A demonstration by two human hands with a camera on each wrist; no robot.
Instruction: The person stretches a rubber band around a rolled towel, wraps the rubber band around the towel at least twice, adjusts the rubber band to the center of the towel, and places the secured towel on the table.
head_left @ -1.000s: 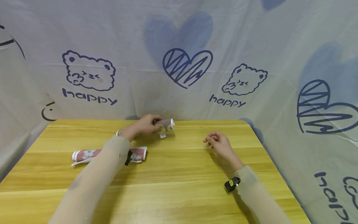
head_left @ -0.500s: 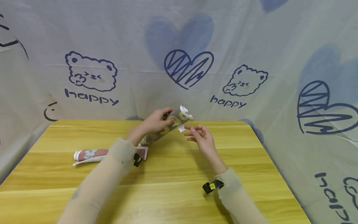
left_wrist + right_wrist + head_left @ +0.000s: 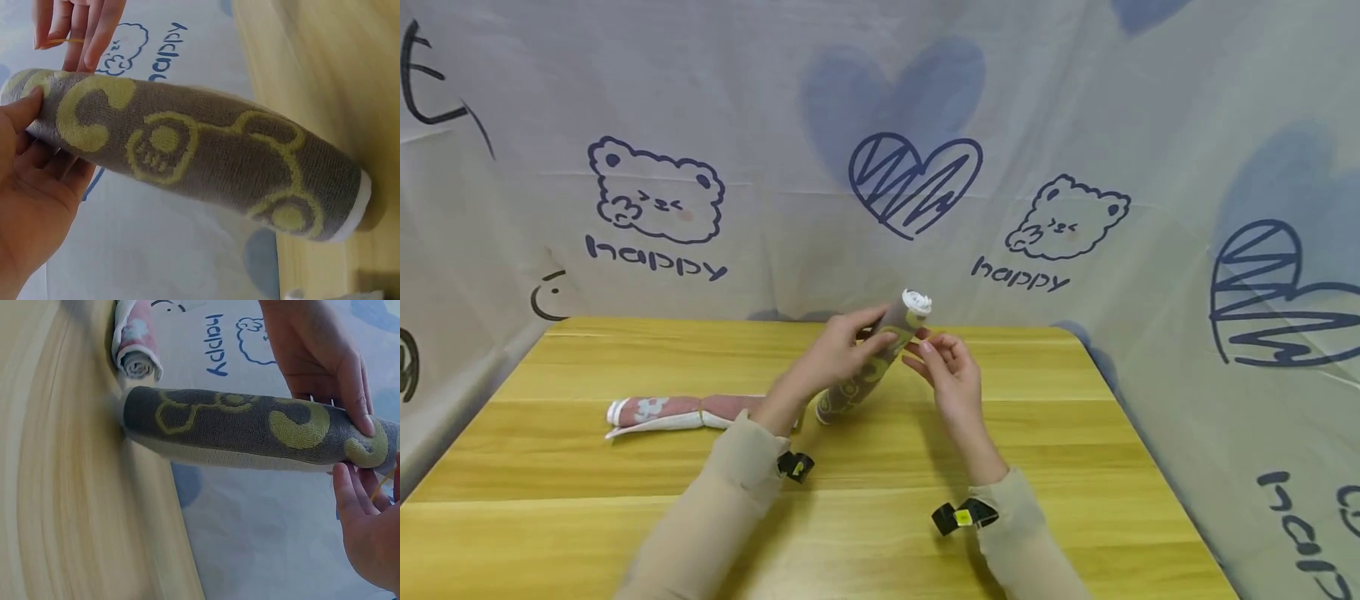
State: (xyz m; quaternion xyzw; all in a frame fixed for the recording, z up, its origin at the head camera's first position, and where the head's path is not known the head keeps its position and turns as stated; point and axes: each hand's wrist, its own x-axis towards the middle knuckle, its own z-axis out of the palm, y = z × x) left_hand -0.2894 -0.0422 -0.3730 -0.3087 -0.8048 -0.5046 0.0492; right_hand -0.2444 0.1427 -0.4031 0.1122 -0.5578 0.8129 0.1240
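Note:
A rolled grey towel [image 3: 863, 379] with a yellow pattern and white ends is held at a slant above the table. My left hand [image 3: 831, 354] grips it near its upper end, thumb across the front and fingers behind. Just right of that end is my right hand [image 3: 957, 383], its bent fingers pinching a thin yellow rubber band [image 3: 383, 485]. The band also shows between those fingers in the left wrist view. Part of the right hand is cut off in the right wrist view.
Left of the grey towel, a rolled pink and white towel [image 3: 662, 414] lies on the wooden table [image 3: 880, 517], a yellow band around its middle. My left forearm covers its right end. A printed cloth [image 3: 790, 233] hangs behind the table.
My left hand has lifted the grey towel from the table's back and tilted it, bringing it nearer. My right hand has moved left, up to the towel's upper end.

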